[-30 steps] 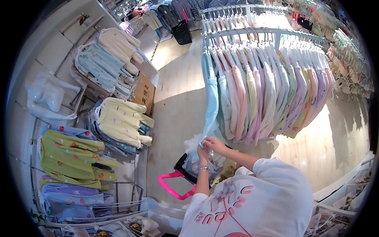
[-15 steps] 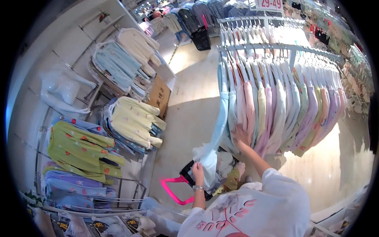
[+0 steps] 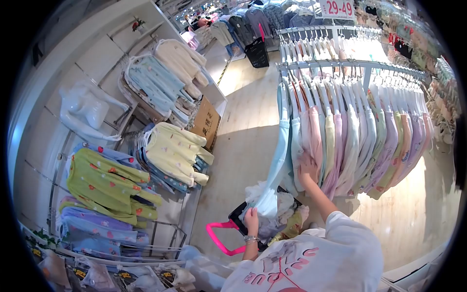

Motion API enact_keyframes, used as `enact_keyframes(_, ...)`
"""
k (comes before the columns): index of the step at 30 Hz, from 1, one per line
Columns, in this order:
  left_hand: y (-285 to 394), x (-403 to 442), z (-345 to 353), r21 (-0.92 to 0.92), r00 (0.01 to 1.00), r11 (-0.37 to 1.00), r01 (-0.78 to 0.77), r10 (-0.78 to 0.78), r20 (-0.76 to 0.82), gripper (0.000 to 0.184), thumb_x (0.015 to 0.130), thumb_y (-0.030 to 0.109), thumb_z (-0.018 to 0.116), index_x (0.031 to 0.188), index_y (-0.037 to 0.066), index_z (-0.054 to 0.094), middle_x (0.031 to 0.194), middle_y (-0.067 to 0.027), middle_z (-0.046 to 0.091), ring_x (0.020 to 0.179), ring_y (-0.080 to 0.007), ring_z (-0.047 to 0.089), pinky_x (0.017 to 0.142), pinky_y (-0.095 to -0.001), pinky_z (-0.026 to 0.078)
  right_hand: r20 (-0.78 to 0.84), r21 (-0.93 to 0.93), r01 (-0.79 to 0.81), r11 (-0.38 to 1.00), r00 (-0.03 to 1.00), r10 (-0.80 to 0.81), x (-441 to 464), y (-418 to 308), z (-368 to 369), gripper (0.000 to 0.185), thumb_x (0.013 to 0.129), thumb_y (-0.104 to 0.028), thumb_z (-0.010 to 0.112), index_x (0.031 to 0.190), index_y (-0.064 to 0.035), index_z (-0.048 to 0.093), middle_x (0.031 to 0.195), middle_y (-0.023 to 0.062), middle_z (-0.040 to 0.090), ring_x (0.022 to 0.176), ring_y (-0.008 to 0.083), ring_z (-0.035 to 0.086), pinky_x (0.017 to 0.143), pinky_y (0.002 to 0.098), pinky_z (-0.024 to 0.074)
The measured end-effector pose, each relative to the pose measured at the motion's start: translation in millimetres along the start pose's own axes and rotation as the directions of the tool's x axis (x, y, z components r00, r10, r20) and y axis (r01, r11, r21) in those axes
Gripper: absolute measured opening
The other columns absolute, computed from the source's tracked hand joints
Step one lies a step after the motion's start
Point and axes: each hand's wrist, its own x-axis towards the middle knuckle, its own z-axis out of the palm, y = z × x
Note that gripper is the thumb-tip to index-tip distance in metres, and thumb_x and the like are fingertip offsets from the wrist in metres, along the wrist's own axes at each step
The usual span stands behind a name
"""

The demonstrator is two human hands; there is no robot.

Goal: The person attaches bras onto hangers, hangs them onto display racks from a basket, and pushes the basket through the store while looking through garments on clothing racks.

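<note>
A light blue garment (image 3: pixel 279 160) hangs at the near end of the clothes rack, its lower part pulled out toward me. My left hand (image 3: pixel 251 220) is closed on the lower end of this garment, above a black basket (image 3: pixel 237 214) with a pink handle (image 3: pixel 212 238). Against the row of hanging pastel clothes rests my right hand (image 3: pixel 306 168), fingers extended on the fabric beside a pink garment (image 3: pixel 315 138). Some of its fingertips are hard to make out among the folds. Crumpled pale clothes (image 3: pixel 284 207) fill the basket.
Clothes hang along the rack (image 3: pixel 350 63) on white hangers, under a price sign (image 3: pixel 337 8). To the left are wall displays with a yellow top (image 3: pixel 177 153), a green top (image 3: pixel 99 182) and a white mannequin (image 3: pixel 90 109). Another black basket (image 3: pixel 257 53) stands farther back.
The view has shifted slightly, so the scene sits a little lower and farther right. My left hand keeps its hold on the light blue garment, and my right hand stays against the hanging clothes.
</note>
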Motion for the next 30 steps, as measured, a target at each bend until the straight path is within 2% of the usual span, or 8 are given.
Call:
enact_keyframes(6, 10, -6, 7, 0.022, 0.997, 0.999, -0.026, 0.024, 0.067, 0.025, 0.090, 0.022, 0.056, 0.084, -0.002, 0.057, 0.062, -0.0051, 0.051, 0.058, -0.0109, 0.045, 0.052, -0.0293, 0.038, 0.044, 0.116, 0.075, 0.990, 0.996, -0.080, -7, 10, 16, 0.030, 0.077, -0.010, 0.055, 0.107, -0.0087, 0.060, 0.119, 0.0119, 0.053, 0.109, 0.0306, 0.049, 0.093, 0.0399, 0.0398)
enact_keyframes(9, 15, -2, 11, -0.027, 0.994, 0.998, 0.048, -0.045, 0.100, 0.027, 0.089, 0.023, 0.056, 0.093, -0.003, 0.057, 0.068, -0.0067, 0.055, 0.060, -0.0137, 0.050, 0.056, -0.0286, 0.043, 0.330, 0.496, -0.176, 0.850, 0.944, 0.002, -24, 15, 42, 0.025, 0.079, -0.011, 0.056, 0.103, -0.0045, 0.061, 0.108, 0.0151, 0.055, 0.099, 0.0350, 0.053, 0.087, 0.0371, 0.0440)
enact_keyframes(13, -9, 2, 50, 0.026, 0.975, 0.999, 0.028, -0.033, 0.220, 0.024, 0.090, 0.020, 0.056, 0.098, -0.002, 0.057, 0.088, -0.0080, 0.063, 0.077, -0.0130, 0.056, 0.069, -0.0262, 0.044, 0.200, 0.607, -0.096, 0.789, 0.979, -0.034, -33, -37, 14, 0.021, 0.081, -0.009, 0.058, 0.099, 0.0009, 0.062, 0.100, 0.0160, 0.056, 0.090, 0.0321, 0.057, 0.079, 0.0354, 0.0472)
enact_keyframes(16, 31, 1, 85, -0.143, 0.851, 0.981, 0.129, -0.035, 0.525, 0.052, 0.086, 0.010, 0.061, 0.129, -0.001, 0.034, 0.107, -0.0154, 0.061, 0.094, -0.0193, 0.059, 0.081, -0.0287, 0.046, 0.340, 0.677, -0.311, 0.667, 0.936, 0.092, -28, -53, 8, 0.021, 0.083, -0.010, 0.058, 0.098, 0.0033, 0.061, 0.098, 0.0155, 0.056, 0.087, 0.0260, 0.060, 0.074, 0.0331, 0.0494)
enact_keyframes(20, 44, 23, 117, -0.253, 0.869, 0.963, -0.092, 0.202, 0.452, 0.074, 0.077, 0.005, 0.069, 0.134, 0.003, 0.022, 0.125, -0.0126, 0.043, 0.111, -0.0200, 0.045, 0.090, -0.0304, 0.043, 0.300, 0.725, -0.260, 0.638, 0.953, 0.047, -34, -68, 5, 0.021, 0.085, -0.009, 0.055, 0.100, 0.0048, 0.060, 0.100, 0.0117, 0.055, 0.085, 0.0222, 0.061, 0.075, 0.0315, 0.0503)
enact_keyframes(23, 71, 33, 122, -0.412, 0.847, 0.859, -0.304, 0.442, 0.296, 0.053, 0.082, 0.011, 0.065, 0.125, -0.001, 0.037, 0.113, -0.0110, 0.053, 0.100, -0.0202, 0.052, 0.082, -0.0318, 0.046, 0.499, 0.742, -0.465, 0.483, 0.864, 0.066, -32, -74, -19, 0.021, 0.086, -0.008, 0.054, 0.101, 0.0063, 0.059, 0.102, 0.0092, 0.055, 0.084, 0.0172, 0.061, 0.075, 0.0276, 0.0508)
enact_keyframes(26, 57, 60, 121, -0.223, 0.923, 0.973, -0.053, 0.133, 0.361, 0.028, 0.087, 0.018, 0.058, 0.104, -0.004, 0.054, 0.090, -0.0107, 0.061, 0.084, -0.0192, 0.058, 0.073, -0.0350, 0.047, 0.433, 0.778, -0.371, 0.508, 0.902, -0.004, -36, -71, -28, 0.022, 0.086, -0.009, 0.056, 0.103, 0.0040, 0.060, 0.102, 0.0084, 0.056, 0.086, 0.0155, 0.058, 0.077, 0.0264, 0.0482)
enact_keyframes(30, 53, 69, 101, -0.140, 0.953, 0.972, -0.187, 0.214, 0.215, 0.030, 0.089, 0.025, 0.054, 0.081, -0.004, 0.058, 0.070, -0.0160, 0.061, 0.068, -0.0272, 0.060, 0.063, -0.0399, 0.045, 0.494, 0.819, -0.424, 0.387, 0.864, -0.097, -46, -49, -1, 0.026, 0.084, -0.010, 0.058, 0.108, 0.0021, 0.059, 0.104, 0.0119, 0.057, 0.090, 0.0206, 0.059, 0.080, 0.0299, 0.0473)
